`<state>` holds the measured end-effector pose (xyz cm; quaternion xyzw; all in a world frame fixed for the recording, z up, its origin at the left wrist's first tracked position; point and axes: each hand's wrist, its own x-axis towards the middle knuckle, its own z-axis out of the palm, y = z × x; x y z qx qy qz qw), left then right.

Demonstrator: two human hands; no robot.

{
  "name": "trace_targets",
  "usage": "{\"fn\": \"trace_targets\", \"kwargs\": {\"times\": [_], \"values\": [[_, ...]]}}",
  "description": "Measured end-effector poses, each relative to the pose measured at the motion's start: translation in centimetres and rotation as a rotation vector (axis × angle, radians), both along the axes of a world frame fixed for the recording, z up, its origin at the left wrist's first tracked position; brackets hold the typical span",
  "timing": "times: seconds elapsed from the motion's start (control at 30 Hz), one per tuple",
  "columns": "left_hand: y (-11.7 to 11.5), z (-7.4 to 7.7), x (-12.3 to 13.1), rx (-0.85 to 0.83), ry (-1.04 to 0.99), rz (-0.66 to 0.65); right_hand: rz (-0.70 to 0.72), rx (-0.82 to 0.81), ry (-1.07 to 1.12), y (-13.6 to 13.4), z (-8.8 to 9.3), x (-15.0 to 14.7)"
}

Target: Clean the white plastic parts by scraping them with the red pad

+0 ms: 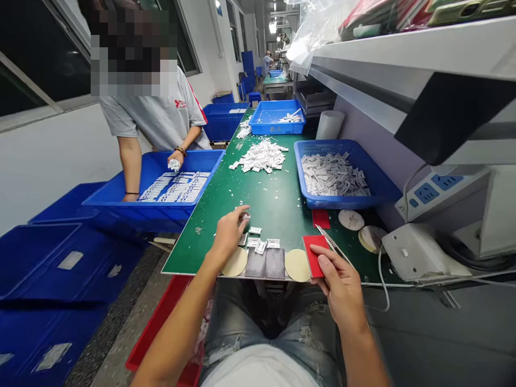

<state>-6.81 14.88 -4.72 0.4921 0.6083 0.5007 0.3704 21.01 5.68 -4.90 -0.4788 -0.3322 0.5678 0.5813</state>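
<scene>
My left hand (230,232) is over the near part of the green table, thumb and fingers pinched on a small white plastic part mostly hidden by them. Just below it lie several similar white parts (273,243), some resting against two dark grey square pads (275,263). A cream round disc (235,262) flanks the pads on the left and another cream disc (297,265) on the right. My right hand (337,274) grips a flat red square block (316,255), thumb on its face. Metal tweezers (332,243) slant behind that hand; whether it touches them is unclear.
Farther along the green table (217,215) is a white parts pile (262,156). A blue basket (334,204) of parts stands right, near a power strip (439,188). At left a co-worker (161,118) reaches into a blue bin (108,198). A shelf (403,51) overhangs the right.
</scene>
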Motion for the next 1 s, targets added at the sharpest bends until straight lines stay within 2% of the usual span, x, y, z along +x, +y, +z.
{"fn": "trace_targets", "kwargs": {"times": [0.07, 0.17, 0.27, 0.37, 0.4, 0.43, 0.5, 0.53, 0.6, 0.63, 0.67, 0.73, 0.77, 0.8, 0.83, 0.9, 0.93, 1.0], "values": [[-0.8, 0.5, 0.3, 0.014, -0.153, 0.049, 0.035, 0.031, -0.001, -0.3, 0.3, -0.6], [-4.1, 1.6, 1.1, -0.042, -0.412, 0.029, 0.175, 0.138, 0.049, -1.1, 0.7, -1.4], [-8.4, 2.7, 2.3, -0.181, -0.655, -0.068, 0.497, 0.257, 0.158, -1.4, 1.4, -2.5], [-11.5, 3.7, 3.5, -0.420, -1.101, -0.220, 0.873, 0.393, 0.140, -0.3, 2.5, -3.5], [-12.2, 4.0, 3.8, -0.483, -1.243, -0.255, 0.908, 0.431, 0.077, 0.3, 3.0, -3.8], [-12.6, 4.3, 4.0, -0.518, -1.346, -0.266, 0.883, 0.453, 0.005, 0.9, 3.5, -4.1], [-13.0, 4.8, 4.1, -0.526, -1.408, -0.245, 0.740, 0.456, -0.116, 1.9, 4.4, -4.6], [-13.1, 5.0, 4.0, -0.522, -1.400, -0.234, 0.713, 0.454, -0.141, 2.2, 4.8, -4.8], [-13.0, 5.2, 3.7, -0.510, -1.344, -0.229, 0.833, 0.496, -0.170, 2.5, 5.2, -5.4], [-13.0, 5.1, 3.5, -0.490, -1.306, -0.226, 0.837, 0.506, -0.210, 2.5, 5.2, -5.7], [-12.9, 5.0, 3.2, -0.448, -1.258, -0.207, 0.744, 0.493, -0.265, 2.5, 5.2, -6.0], [-12.8, 4.6, 2.7, -0.269, -1.083, -0.107, 0.343, 0.394, -0.357, 2.3, 4.9, -6.6], [-12.8, 4.3, 2.6, -0.148, -0.930, -0.040, 0.167, 0.337, -0.364, 2.1, 4.7, -6.8], [-12.7, 4.0, 2.4, -0.022, -0.741, 0.041, 0.075, 0.291, -0.349, 1.7, 4.5, -7.0], [-12.8, 3.7, 2.4, 0.100, -0.535, 0.126, 0.067, 0.263, -0.314, 1.3, 4.4, -7.2], [-13.0, 2.9, 2.3, 0.341, -0.181, 0.255, 0.210, 0.249, -0.212, 0.1, 4.4, -7.5], [-13.2, 2.6, 2.3, 0.464, -0.062, 0.275, 0.345, 0.285, -0.157, -0.5, 4.4, -7.7], [-13.7, 1.9, 2.3, 0.673, 0.062, 0.225, 0.619, 0.400, -0.089, -1.2, 4.5, -8.1]]}}
